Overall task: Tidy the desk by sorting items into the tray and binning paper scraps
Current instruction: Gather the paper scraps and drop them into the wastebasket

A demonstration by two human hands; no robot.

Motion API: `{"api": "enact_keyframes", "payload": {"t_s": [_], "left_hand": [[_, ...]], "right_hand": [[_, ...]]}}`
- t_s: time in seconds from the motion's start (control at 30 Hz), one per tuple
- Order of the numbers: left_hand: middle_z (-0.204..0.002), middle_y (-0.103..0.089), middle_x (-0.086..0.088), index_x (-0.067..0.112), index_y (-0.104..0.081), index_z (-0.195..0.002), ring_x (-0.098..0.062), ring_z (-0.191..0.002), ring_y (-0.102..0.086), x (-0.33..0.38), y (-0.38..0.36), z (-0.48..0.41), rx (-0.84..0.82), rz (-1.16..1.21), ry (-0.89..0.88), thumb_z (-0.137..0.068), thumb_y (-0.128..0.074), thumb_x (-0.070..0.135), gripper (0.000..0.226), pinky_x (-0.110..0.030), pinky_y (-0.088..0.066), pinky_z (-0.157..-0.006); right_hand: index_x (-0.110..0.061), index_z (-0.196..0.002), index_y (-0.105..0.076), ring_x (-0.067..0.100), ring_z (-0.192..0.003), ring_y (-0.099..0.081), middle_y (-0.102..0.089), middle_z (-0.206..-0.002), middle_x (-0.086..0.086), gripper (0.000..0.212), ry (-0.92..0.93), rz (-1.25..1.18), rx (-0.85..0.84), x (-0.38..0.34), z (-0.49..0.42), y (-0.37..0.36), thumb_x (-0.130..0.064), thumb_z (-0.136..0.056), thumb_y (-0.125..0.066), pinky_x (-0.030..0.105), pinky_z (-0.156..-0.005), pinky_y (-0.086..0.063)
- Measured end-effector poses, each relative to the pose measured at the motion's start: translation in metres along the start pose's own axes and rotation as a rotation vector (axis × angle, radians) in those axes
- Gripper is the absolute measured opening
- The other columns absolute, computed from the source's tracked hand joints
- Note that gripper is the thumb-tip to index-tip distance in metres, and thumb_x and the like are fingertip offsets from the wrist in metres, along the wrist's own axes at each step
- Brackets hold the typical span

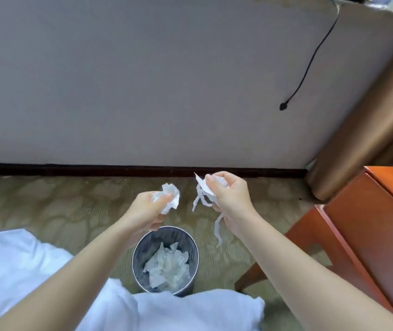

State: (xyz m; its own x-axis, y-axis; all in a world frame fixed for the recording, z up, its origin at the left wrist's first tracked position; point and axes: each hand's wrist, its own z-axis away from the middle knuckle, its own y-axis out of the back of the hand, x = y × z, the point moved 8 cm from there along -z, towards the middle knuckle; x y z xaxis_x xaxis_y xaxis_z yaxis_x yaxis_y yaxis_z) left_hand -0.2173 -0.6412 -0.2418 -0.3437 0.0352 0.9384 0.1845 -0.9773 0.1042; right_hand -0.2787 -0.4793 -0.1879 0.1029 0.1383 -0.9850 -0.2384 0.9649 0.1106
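My left hand [146,211] grips a crumpled white paper ball [170,197]. My right hand [230,199] grips a bunch of torn white paper scraps [203,194], with thin strips dangling from it down to the right of the bin. Both hands hover just beyond and above a round grey metal waste bin [140,249] that stands on the carpet. Crumpled white paper [166,263] lies inside the bin. The tray is not in view.
An orange-brown wooden desk [377,235] stands at the right, its leg close to the bin. White fabric [11,266] covers the lower left and front. A grey wall with a dark skirting board lies ahead; a black cable [310,63] hangs on it beside a brown curtain [369,120].
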Motion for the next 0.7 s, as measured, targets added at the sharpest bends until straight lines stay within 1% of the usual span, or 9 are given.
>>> {"api": "enact_keyframes", "payload": {"t_s": [0.07,0.17,0.23,0.3,0.4,0.43,0.53,0.63,0.7], "left_hand": [[-0.058,-0.031,0.003,0.013,-0.051,-0.073,-0.008,-0.042,-0.019,-0.028,0.004,-0.016,0.017,0.037,0.054,-0.093,-0.053,0.036,0.030,-0.017,-0.016,-0.039],[-0.049,-0.028,0.009,0.017,-0.040,-0.063,-0.008,-0.040,-0.021,-0.075,0.010,-0.040,0.085,0.062,0.148,-0.094,-0.053,0.035,0.037,-0.017,-0.017,-0.039],[-0.048,-0.029,0.007,0.018,-0.038,-0.062,-0.008,-0.038,-0.024,-0.108,0.014,-0.055,0.144,0.075,0.216,-0.094,-0.053,0.031,0.038,-0.017,-0.018,-0.040],[-0.051,-0.032,0.004,0.016,-0.040,-0.067,-0.011,-0.041,-0.028,-0.141,0.014,-0.066,0.185,0.078,0.282,-0.094,-0.052,0.028,0.032,-0.019,-0.022,-0.044],[-0.061,-0.048,-0.002,0.013,-0.052,-0.070,-0.018,-0.055,-0.045,-0.174,0.009,-0.083,0.205,0.088,0.346,-0.092,-0.051,0.026,0.025,-0.022,-0.036,-0.056],[-0.062,-0.049,-0.002,0.014,-0.053,-0.069,-0.018,-0.057,-0.044,-0.181,0.008,-0.089,0.216,0.093,0.360,-0.091,-0.050,0.024,0.024,-0.022,-0.036,-0.055],[-0.058,-0.039,0.000,0.016,-0.045,-0.065,-0.017,-0.052,-0.034,-0.204,-0.001,-0.104,0.239,0.105,0.424,-0.090,-0.049,0.019,0.026,-0.021,-0.024,-0.048],[-0.057,-0.041,-0.002,0.016,-0.042,-0.061,-0.019,-0.052,-0.037,-0.230,-0.005,-0.115,0.268,0.078,0.496,-0.088,-0.047,0.014,0.027,-0.022,-0.024,-0.048],[-0.059,-0.044,-0.003,0.015,-0.043,-0.061,-0.019,-0.054,-0.039,-0.243,-0.002,-0.121,0.292,0.048,0.539,-0.087,-0.046,0.012,0.027,-0.023,-0.026,-0.049]], "right_hand": [[-0.013,-0.074,-0.059,0.014,-0.053,-0.041,-0.050,-0.068,0.006,0.018,-0.056,0.021,0.023,0.032,-0.011,-0.013,-0.020,-0.090,-0.061,0.020,-0.045,-0.034],[-0.013,-0.073,-0.061,0.017,-0.063,-0.046,-0.051,-0.068,0.001,0.018,-0.125,0.053,0.043,0.080,-0.027,-0.033,-0.023,-0.088,-0.062,0.026,-0.057,-0.038],[-0.014,-0.072,-0.061,0.018,-0.067,-0.048,-0.052,-0.070,0.001,0.018,-0.171,0.062,0.045,0.110,-0.038,-0.044,-0.024,-0.087,-0.062,0.027,-0.062,-0.039],[-0.013,-0.073,-0.060,0.018,-0.064,-0.045,-0.048,-0.069,0.002,0.017,-0.226,0.067,0.047,0.140,-0.047,-0.055,-0.023,-0.087,-0.062,0.024,-0.057,-0.038],[-0.012,-0.074,-0.059,0.016,-0.059,-0.042,-0.047,-0.066,0.001,0.015,-0.313,0.050,0.060,0.185,-0.058,-0.071,-0.019,-0.088,-0.061,0.021,-0.050,-0.035],[-0.012,-0.074,-0.059,0.015,-0.058,-0.043,-0.048,-0.065,0.000,0.016,-0.338,0.057,0.066,0.199,-0.061,-0.075,-0.018,-0.088,-0.061,0.022,-0.051,-0.035],[-0.012,-0.069,-0.057,0.015,-0.057,-0.041,-0.047,-0.061,-0.001,0.018,-0.403,0.090,0.084,0.238,-0.067,-0.087,-0.015,-0.087,-0.058,0.024,-0.053,-0.032],[-0.014,-0.065,-0.053,0.016,-0.052,-0.034,-0.042,-0.056,-0.002,0.023,-0.481,0.089,0.141,0.273,-0.072,-0.092,-0.015,-0.088,-0.057,0.025,-0.052,-0.028],[-0.015,-0.070,-0.056,0.016,-0.052,-0.036,-0.044,-0.056,-0.001,0.019,-0.522,0.104,0.161,0.292,-0.074,-0.093,-0.017,-0.089,-0.057,0.025,-0.052,-0.031]]}}
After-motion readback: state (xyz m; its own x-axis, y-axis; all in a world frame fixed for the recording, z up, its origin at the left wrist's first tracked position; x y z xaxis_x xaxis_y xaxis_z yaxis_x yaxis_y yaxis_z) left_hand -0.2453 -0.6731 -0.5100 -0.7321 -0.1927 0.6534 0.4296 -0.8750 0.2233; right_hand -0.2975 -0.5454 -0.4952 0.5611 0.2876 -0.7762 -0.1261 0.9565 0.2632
